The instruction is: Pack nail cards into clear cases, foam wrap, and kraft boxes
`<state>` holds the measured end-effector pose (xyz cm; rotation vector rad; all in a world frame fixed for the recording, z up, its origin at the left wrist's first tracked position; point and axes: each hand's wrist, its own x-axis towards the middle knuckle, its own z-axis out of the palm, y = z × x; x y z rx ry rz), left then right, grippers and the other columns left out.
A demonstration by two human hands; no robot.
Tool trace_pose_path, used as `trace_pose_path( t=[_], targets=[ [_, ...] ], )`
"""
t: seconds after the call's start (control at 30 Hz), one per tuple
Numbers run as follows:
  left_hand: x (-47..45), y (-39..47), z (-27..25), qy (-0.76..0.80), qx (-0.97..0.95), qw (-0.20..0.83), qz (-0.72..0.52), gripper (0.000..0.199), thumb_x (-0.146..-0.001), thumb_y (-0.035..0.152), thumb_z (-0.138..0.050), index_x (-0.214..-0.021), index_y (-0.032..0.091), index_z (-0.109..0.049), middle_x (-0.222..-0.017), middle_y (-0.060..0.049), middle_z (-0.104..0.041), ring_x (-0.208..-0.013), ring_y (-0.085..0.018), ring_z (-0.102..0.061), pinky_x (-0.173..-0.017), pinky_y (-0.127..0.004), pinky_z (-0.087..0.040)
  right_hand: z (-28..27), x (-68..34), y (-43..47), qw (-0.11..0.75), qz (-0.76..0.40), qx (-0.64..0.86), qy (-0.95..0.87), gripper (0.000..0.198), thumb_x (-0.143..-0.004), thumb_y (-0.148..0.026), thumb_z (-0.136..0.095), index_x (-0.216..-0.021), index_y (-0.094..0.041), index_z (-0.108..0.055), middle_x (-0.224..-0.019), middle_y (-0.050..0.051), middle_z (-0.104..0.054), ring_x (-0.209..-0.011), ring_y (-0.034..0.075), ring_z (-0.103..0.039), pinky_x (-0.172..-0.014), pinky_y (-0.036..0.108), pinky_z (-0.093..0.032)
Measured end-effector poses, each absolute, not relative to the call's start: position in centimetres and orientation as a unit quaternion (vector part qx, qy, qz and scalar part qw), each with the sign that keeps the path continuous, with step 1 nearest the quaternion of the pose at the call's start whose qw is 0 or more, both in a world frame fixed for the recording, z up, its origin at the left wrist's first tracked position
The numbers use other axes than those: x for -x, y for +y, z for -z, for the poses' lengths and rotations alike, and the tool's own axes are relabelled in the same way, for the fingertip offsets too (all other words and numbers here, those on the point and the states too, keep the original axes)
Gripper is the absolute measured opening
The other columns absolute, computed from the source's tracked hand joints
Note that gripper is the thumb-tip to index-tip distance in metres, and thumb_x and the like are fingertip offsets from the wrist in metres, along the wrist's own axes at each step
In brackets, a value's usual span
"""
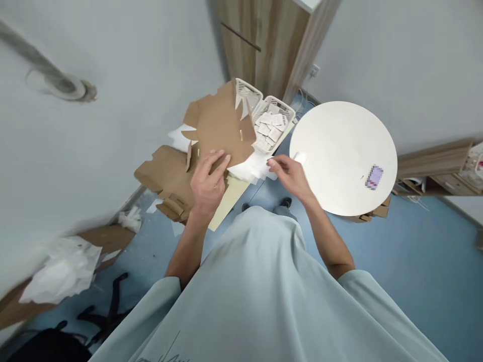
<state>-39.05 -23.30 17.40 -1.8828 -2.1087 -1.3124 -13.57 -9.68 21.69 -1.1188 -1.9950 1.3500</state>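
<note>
An unfolded brown cardboard box (221, 123) lies on a stack of thin white sheets (247, 167). My left hand (209, 181) rests on the lower edge of this cardboard, its fingers stretched forward and apart. To the right, my right hand (290, 176) has thumb and forefinger pinched at the edge of a white sheet that sticks out from under the cardboard. A second flattened cardboard box (166, 173) lies to the left of my left hand. Beneath it all shows the pale yellow tabletop (228, 201).
Two white plastic baskets stand behind the cardboard; the nearer basket (292, 114) holds several small white packets. A round white table (339, 151) with a blurred purple item (374, 177) stands on the right. White plastic wrapping (64, 269) and a black chair (45, 344) are at lower left.
</note>
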Motion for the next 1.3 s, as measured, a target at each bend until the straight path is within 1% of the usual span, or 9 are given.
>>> trace_pose_path(
  t=[0.1,0.2,0.37,0.5,0.77,1.0,1.1,1.17,1.3],
  targets=[
    [34.9,-18.8,-17.0,-0.611,0.689,-0.019,0.390,0.050,-0.120,0.021,-0.039,-0.152,0.032,-0.076,-0.155,-0.010,-0.076,-0.156,-0.027,-0.065,-0.131,-0.054,-0.054,-24.8,7.8,-8.2,0.319,-0.456,0.462,-0.691,0.061,-0.100,-0.086,-0.069,-0.111,-0.026,-0.075,-0.115,0.007,-0.082,-0.100,0.024,-0.080,-0.090,0.038,-0.066],
    [30.1,-14.3,-16.2,-0.563,0.752,-0.065,0.336,0.052,-0.119,0.018,-0.038,-0.156,0.032,-0.073,-0.160,-0.010,-0.074,-0.161,-0.026,-0.060,-0.131,-0.054,-0.054,-24.8,2.6,-6.8,0.342,-0.401,0.531,-0.664,0.058,-0.098,-0.081,-0.075,-0.120,-0.028,-0.069,-0.120,0.006,-0.079,-0.100,0.023,-0.080,-0.089,0.040,-0.068],
    [21.1,-8.0,-13.4,-0.504,0.811,-0.150,0.258,0.060,-0.115,0.011,-0.040,-0.162,0.035,-0.068,-0.167,-0.009,-0.070,-0.167,-0.027,-0.054,-0.135,-0.059,-0.051,-19.2,-6.8,-3.6,0.311,-0.334,0.659,-0.598,0.034,-0.109,-0.059,-0.063,-0.123,-0.027,-0.061,-0.114,0.007,-0.078,-0.095,0.026,-0.082,-0.090,0.045,-0.068],
    [13.9,-4.0,-10.1,-0.455,0.846,-0.191,0.203,0.063,-0.113,0.006,-0.038,-0.161,0.031,-0.069,-0.169,-0.009,-0.068,-0.168,-0.026,-0.052,-0.138,-0.058,-0.048,-13.9,-14.5,-2.0,0.283,-0.334,0.734,-0.519,0.023,-0.102,-0.043,-0.067,-0.117,-0.028,-0.058,-0.114,0.007,-0.080,-0.095,0.027,-0.082,-0.089,0.044,-0.067],
    [2.8,-0.1,-1.3,-0.382,0.876,-0.290,0.055,0.064,-0.110,0.002,-0.036,-0.163,0.019,-0.067,-0.176,-0.016,-0.059,-0.173,-0.028,-0.045,-0.142,-0.059,-0.039,-6.0,-24.4,-1.8,0.266,-0.404,0.772,-0.412,0.040,-0.100,-0.034,-0.060,-0.138,-0.023,-0.056,-0.115,0.008,-0.084,-0.097,0.025,-0.085,-0.101,0.044,-0.064],
    [-0.6,0.2,3.5,-0.381,0.857,-0.341,-0.057,0.073,-0.102,-0.003,-0.043,-0.170,0.016,-0.059,-0.182,-0.022,-0.048,-0.175,-0.030,-0.042,-0.141,-0.056,-0.040,-0.2,-27.3,-2.0,0.177,-0.425,0.787,-0.410,0.049,-0.104,-0.026,-0.049,-0.152,-0.022,-0.055,-0.121,0.009,-0.083,-0.098,0.023,-0.084,-0.105,0.042,-0.063],
    [-1.0,0.2,4.6,-0.407,0.836,-0.350,-0.117,0.080,-0.096,-0.006,-0.043,-0.174,0.011,-0.053,-0.188,-0.025,-0.036,-0.178,-0.035,-0.034,-0.140,-0.059,-0.041,1.3,-27.5,-2.1,0.136,-0.428,0.798,-0.401,0.046,-0.104,-0.024,-0.046,-0.149,-0.022,-0.059,-0.124,0.011,-0.082,-0.104,0.024,-0.082,-0.107,0.043,-0.062],
    [-1.3,0.1,5.3,-0.425,0.822,-0.354,-0.135,0.078,-0.096,-0.004,-0.044,-0.173,0.006,-0.052,-0.189,-0.029,-0.030,-0.179,-0.039,-0.029,-0.139,-0.063,-0.041,1.8,-27.2,-2.1,0.113,-0.394,0.816,-0.408,0.044,-0.103,-0.023,-0.047,-0.144,-0.020,-0.063,-0.135,0.018,-0.078,-0.118,0.027,-0.078,-0.112,0.045,-0.061],
    [-1.5,-0.2,6.6,-0.444,0.814,-0.359,-0.111,0.073,-0.098,0.001,-0.042,-0.170,-0.002,-0.053,-0.185,-0.034,-0.035,-0.178,-0.045,-0.030,-0.135,-0.072,-0.042,1.6,-26.0,-1.2,0.105,-0.318,0.818,-0.468,0.043,-0.105,-0.023,-0.045,-0.140,-0.015,-0.068,-0.156,0.026,-0.065,-0.147,0.033,-0.062,-0.124,0.050,-0.055]
  ],
)
